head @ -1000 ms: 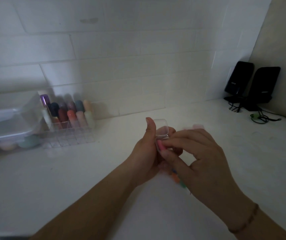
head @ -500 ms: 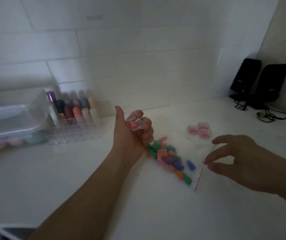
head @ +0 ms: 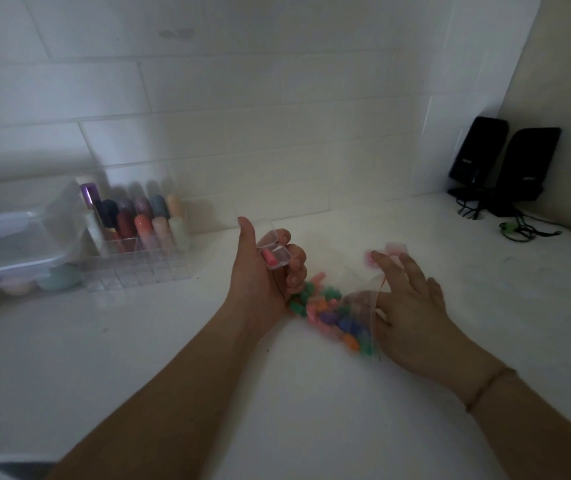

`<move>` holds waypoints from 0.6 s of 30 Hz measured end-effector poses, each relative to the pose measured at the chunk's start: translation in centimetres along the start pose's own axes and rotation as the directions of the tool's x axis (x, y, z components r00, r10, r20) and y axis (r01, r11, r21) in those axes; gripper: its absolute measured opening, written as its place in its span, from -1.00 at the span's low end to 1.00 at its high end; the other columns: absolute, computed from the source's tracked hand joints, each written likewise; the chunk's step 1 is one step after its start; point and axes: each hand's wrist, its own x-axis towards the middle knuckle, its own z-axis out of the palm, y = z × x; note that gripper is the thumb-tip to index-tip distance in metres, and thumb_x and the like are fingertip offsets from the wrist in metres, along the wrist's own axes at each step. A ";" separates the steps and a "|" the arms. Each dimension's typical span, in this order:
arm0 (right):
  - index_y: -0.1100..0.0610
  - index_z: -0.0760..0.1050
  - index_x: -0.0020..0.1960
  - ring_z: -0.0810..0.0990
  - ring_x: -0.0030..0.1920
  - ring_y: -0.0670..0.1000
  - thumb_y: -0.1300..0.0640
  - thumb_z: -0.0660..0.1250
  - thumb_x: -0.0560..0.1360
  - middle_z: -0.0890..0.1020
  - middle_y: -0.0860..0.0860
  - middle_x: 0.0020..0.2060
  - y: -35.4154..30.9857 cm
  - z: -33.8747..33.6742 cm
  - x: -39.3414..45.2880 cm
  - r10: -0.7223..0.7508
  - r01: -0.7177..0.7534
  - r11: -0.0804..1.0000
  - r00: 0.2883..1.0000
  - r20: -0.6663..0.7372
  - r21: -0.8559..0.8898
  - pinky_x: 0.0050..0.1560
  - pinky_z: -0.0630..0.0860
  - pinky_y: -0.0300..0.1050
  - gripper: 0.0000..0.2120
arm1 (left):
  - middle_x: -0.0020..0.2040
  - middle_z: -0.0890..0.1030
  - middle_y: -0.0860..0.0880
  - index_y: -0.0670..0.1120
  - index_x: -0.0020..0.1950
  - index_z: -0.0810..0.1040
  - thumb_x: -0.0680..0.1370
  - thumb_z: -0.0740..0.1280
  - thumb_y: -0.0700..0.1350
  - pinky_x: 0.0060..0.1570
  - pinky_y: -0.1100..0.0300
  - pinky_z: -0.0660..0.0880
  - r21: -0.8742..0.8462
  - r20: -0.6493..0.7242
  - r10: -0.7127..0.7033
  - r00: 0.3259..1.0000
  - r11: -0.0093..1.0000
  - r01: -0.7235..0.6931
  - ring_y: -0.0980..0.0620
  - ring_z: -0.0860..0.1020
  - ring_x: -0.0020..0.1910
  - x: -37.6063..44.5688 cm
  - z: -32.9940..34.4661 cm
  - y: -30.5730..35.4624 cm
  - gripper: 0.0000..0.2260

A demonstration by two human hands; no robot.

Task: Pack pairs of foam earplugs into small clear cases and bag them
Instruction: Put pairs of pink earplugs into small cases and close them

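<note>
No text can be read anywhere. The two black speakers at the far right each carry a small pale mark low on the front, too blurred to make out. Nothing else shows any label, number or sign.

A white counter meets a wall of white tiles. At the rear left stands a clear acrylic organiser holding upright tubes in purple, dark blue, red, pink and cream. Just beside it, further left, sits a translucent lidded container with pale rounded items beneath it. At the rear right corner, two black speakers stand side by side, their cables trailing onto the counter.
</note>
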 end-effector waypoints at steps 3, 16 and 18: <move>-0.25 0.49 0.23 -0.31 0.53 0.11 -0.10 0.18 0.56 -0.11 -0.10 0.56 -0.7 -0.2 0.4 0.005 -0.004 1.000 0.998 -0.056 0.012 0.47 -0.17 0.28 -0.73 | -0.49 0.39 -0.06 -0.05 -0.27 0.37 0.52 -0.10 0.42 -0.50 0.26 0.12 -0.005 0.002 -0.015 1.000 1.000 0.015 0.03 0.26 -0.57 -0.1 0.0 0.0 -0.41; -0.19 0.68 -0.18 0.13 0.50 0.13 -0.39 0.17 0.25 0.31 -0.10 0.46 -1.4 1.5 0.5 -0.114 0.228 0.920 0.934 -0.338 0.318 0.46 0.12 0.21 -0.58 | -0.49 0.37 -0.08 -0.07 -0.24 0.34 0.53 -0.12 0.42 -0.47 0.27 0.15 0.046 0.001 -0.042 0.999 0.998 0.042 0.04 0.24 -0.56 -0.1 0.2 -0.3 -0.40; -0.27 0.65 -0.12 0.02 0.53 0.08 -0.38 0.17 0.29 0.19 -0.15 0.51 -1.5 1.5 0.4 -0.126 0.212 0.942 0.943 -0.309 0.262 0.48 0.04 0.18 -0.63 | -0.49 0.38 -0.08 -0.07 -0.25 0.34 0.53 -0.13 0.42 -0.48 0.28 0.15 0.045 0.014 -0.050 0.999 0.998 0.049 0.04 0.24 -0.56 0.0 0.2 -0.4 -0.39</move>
